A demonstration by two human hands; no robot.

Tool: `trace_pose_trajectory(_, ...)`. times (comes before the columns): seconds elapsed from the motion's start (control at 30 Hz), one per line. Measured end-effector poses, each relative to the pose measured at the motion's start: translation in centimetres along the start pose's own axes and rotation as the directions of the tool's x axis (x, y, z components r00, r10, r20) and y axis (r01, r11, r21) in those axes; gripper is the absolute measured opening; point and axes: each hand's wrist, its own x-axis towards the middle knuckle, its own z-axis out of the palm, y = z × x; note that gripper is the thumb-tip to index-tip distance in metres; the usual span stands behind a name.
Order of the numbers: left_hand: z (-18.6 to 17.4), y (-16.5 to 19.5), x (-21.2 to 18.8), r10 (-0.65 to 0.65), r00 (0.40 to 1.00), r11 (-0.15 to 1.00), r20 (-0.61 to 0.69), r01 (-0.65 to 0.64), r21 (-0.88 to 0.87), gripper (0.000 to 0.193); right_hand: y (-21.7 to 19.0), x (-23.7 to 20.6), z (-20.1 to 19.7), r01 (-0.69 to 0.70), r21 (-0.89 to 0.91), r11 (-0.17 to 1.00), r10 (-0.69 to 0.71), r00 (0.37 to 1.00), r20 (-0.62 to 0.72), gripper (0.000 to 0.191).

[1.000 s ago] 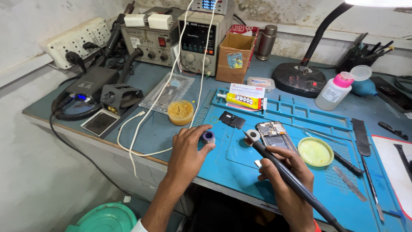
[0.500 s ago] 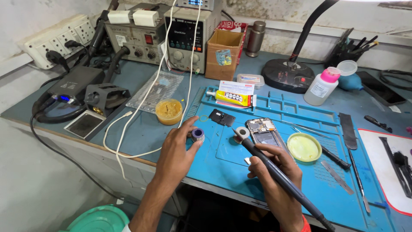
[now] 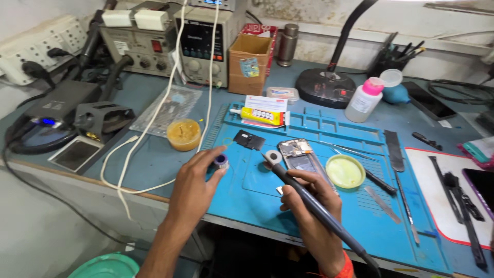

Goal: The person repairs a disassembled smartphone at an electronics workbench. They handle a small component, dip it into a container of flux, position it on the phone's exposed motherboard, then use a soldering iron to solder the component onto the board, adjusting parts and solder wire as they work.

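Your right hand (image 3: 309, 201), low in the middle of the frame, is closed around a dark soldering iron (image 3: 309, 198). You hold it like a pen. Its thin tip points up and left and ends beside a small white round thing (image 3: 272, 156); I cannot tell what that is. The tip hangs just left of an opened phone (image 3: 300, 157). The phone lies flat on the blue work mat (image 3: 247, 190) with its back off and its inner parts showing. The tip is not on the phone yet.

Your left hand (image 3: 193, 188), left of the middle, pinches a small spool of solder wire (image 3: 221, 160) between thumb and fingers. The spool sits at the left edge of the mat, apart from the phone.

So it looks like this: the phone is already opened, the iron is in your hand, and the solder is in your other hand. The joining itself does not look started, because neither the iron nor the solder touches the phone.

Around your hands, a small black plate (image 3: 249, 139) lies on the mat just up and left of the phone. A yellow glue tube (image 3: 260, 117) lies above that. A round pale green lid (image 3: 345, 171) sits right of the phone. A little tub of yellow paste (image 3: 183, 134) stands off the mat, above your left hand. A cardboard box (image 3: 249, 62) stands near the top middle.
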Motion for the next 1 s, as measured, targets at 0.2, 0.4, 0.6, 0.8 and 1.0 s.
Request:
trace_pose_trajectory(0.2, 0.22, 0.27, -0.27, 0.002, 0.999, 0.999, -0.036, -0.001, 0.036, 0.032, 0.04, -0.04, -0.21, -0.014, -0.009, 1.000, 0.014, 1.000, 0.001, 0.032)
trace_pose_trajectory(0.4, 0.13, 0.15, -0.34, 0.000, 0.997, 0.996, -0.072, 0.007, 0.093, 0.033, 0.13, -0.04, -0.14, -0.024, -0.006, 1.000, 0.024, 1.000, -0.002, 0.032)
trace_pose_trajectory(0.6, 0.15, 0.01, -0.30, 0.008, 0.997, 0.992, -0.081, 0.002, 0.124, 0.046, 0.27, 0.01, -0.24, 0.000, -0.007, 1.000, 0.000, 1.000, 0.009, 0.032)
trace_pose_trajectory(0.8, -0.03, -0.02, -0.23, -0.008, 0.999, 0.996, -0.050, 0.012, 0.089, 0.048, 0.56, -0.04, -0.26, 0.001, -0.016, 1.000, -0.001, 1.000, -0.006, 0.032)
trace_pose_trajectory(1.0, -0.26, 0.06, -0.18, -0.044, 0.999, 0.998, -0.026, 0.045, 0.037, 0.043, 0.69, -0.04, -0.27, 0.018, -0.004, 1.000, -0.018, 1.000, -0.005, 0.033)
